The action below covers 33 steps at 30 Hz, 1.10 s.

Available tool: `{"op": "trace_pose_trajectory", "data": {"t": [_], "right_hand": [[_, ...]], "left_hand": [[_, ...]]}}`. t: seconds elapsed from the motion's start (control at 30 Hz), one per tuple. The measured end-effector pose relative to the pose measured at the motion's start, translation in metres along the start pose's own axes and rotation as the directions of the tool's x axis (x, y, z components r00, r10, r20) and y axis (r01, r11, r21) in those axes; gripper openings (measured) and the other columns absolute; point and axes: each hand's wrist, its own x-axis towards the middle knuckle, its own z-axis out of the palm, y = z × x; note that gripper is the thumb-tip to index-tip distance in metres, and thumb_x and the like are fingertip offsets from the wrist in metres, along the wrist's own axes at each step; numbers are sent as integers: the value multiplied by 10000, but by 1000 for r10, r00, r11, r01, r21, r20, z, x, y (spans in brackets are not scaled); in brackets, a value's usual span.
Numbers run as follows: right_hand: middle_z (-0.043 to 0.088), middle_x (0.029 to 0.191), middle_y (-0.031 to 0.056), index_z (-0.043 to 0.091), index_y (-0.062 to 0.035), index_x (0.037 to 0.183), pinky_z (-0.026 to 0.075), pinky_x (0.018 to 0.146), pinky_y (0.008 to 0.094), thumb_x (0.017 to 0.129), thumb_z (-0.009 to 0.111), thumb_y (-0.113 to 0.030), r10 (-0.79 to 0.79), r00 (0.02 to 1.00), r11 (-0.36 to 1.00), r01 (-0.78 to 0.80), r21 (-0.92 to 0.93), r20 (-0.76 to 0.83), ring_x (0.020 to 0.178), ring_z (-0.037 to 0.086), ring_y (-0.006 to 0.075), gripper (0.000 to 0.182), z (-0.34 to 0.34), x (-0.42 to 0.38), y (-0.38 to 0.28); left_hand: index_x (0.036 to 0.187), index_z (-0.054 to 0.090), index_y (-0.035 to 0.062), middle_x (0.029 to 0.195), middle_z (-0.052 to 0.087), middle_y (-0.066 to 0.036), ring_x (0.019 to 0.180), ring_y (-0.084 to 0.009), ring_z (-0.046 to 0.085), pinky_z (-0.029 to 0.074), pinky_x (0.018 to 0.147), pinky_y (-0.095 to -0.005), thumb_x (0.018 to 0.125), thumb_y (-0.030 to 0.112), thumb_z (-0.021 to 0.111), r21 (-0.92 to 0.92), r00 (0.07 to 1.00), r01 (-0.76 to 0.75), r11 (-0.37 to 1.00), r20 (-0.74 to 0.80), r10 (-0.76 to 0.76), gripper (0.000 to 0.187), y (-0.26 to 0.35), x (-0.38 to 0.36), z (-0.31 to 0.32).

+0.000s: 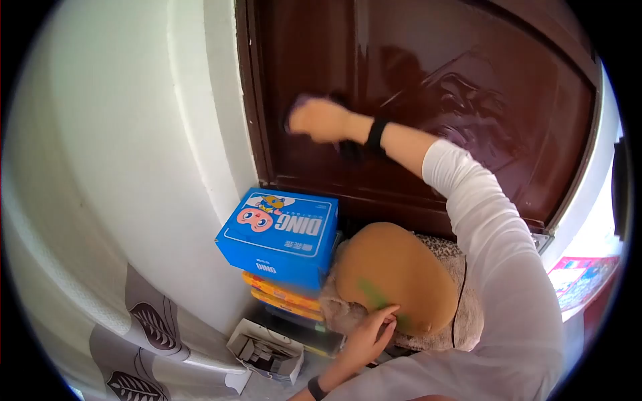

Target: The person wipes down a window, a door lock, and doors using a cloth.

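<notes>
My right hand (321, 120) is pressed against the dark brown panelled door (414, 87), slightly blurred by motion. Its fingers are closed on a dark purple cloth (289, 119), which shows only as an edge around the hand. Lower down, my left hand (368, 337) rests its fingertips at the near edge of a tan rounded cushion (401, 274) with a green mark on it. Nothing shows in the left hand, and its fingers are partly stretched out.
A blue box (281, 230) with cartoon figures sits on yellow packages (284, 294) left of the cushion. Below them is an open white box (264, 351) with small items. A fluffy blanket (471, 321) lies under the cushion. The curtain (150, 327) hangs by the white wall (127, 154).
</notes>
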Motion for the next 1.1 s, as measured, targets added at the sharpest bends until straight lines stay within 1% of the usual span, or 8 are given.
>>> {"op": "trace_pose_trajectory", "data": {"t": [0.2, 0.37, 0.43, 0.53, 0.63, 0.8, 0.97, 1.1], "right_hand": [[630, 1001, 52, 637, -116, 938, 450, 879, 359, 756, 589, -66, -224, 962, 969, 202, 145, 155, 999, 564, 241, 195, -10, -88, -40], [632, 946, 68, 627, -81, 909, 480, 800, 401, 737, 583, -45, 238, 960, 962, -213, -170, 144, 963, 585, 274, 181, -124, -137, -6], [623, 981, 128, 616, -41, 961, 456, 847, 426, 714, 580, -29, 573, 816, 805, -578, -131, -79, 995, 562, 338, 250, -201, -198, 8], [567, 1082, 208, 534, 16, 1096, 409, 927, 414, 710, 566, -27, 619, 503, 606, -795, -41, -603, 1058, 516, 376, 390, -250, -292, 8], [537, 1128, 179, 455, 25, 1211, 387, 962, 352, 753, 576, -53, 663, 284, 536, -826, 174, -693, 1109, 507, 312, 480, -314, -361, -61], [545, 1154, 117, 455, 8, 1252, 386, 959, 309, 767, 558, -11, 843, 103, 404, -769, 496, -528, 1091, 522, 215, 495, -421, -421, -258], [511, 1212, 80, 409, 0, 1324, 345, 983, 297, 745, 601, 0, 963, -205, -11, -679, 734, -176, 1156, 456, 157, 610, -500, -496, -434], [485, 1259, 68, 377, 4, 1354, 309, 1012, 281, 732, 602, 10, 955, -295, -191, -506, 841, 39, 1194, 424, 143, 662, -549, -514, -516]], "left_hand": [[1224, 525, 58, 1018, 638, -144, 917, -269, 627, 482, 784, -345, 913, 161, 533, 134, 999, 38, 990, 4, -39, 327, 16, -26, 7], [1215, 540, 71, 1017, 641, -141, 929, -266, 631, 479, 791, -344, 913, 168, 540, 197, 1000, 5, 980, -9, -3, 317, 23, -45, 32], [1208, 548, 74, 1017, 640, -143, 935, -264, 632, 477, 796, -340, 913, 166, 543, 159, 998, 59, 986, 15, -62, 310, 36, -56, 56], [1170, 577, 62, 989, 642, -143, 888, -241, 632, 479, 781, -316, 905, 142, 557, 83, 998, 0, 997, 60, -5, 278, 63, -58, 92], [1145, 586, 32, 983, 646, -112, 846, -194, 622, 476, 762, -281, 898, 105, 568, 32, 986, -105, 994, 130, 100, 258, 69, -70, 143], [1173, 570, 36, 1011, 645, -69, 813, -139, 604, 473, 737, -263, 897, 86, 567, -117, 951, -9, 993, 307, 45, 280, 89, -100, 238], [1253, 516, 53, 1050, 622, -72, 833, -149, 594, 470, 765, -275, 866, 93, 607, 6, 866, 153, 988, 481, -137, 399, 83, -144, 333], [1371, 369, 44, 1239, 520, -126, 1064, -209, 527, 405, 908, -330, 825, 103, 659, -232, 782, -23, 972, 602, 162, 620, 116, -157, 400]]}}
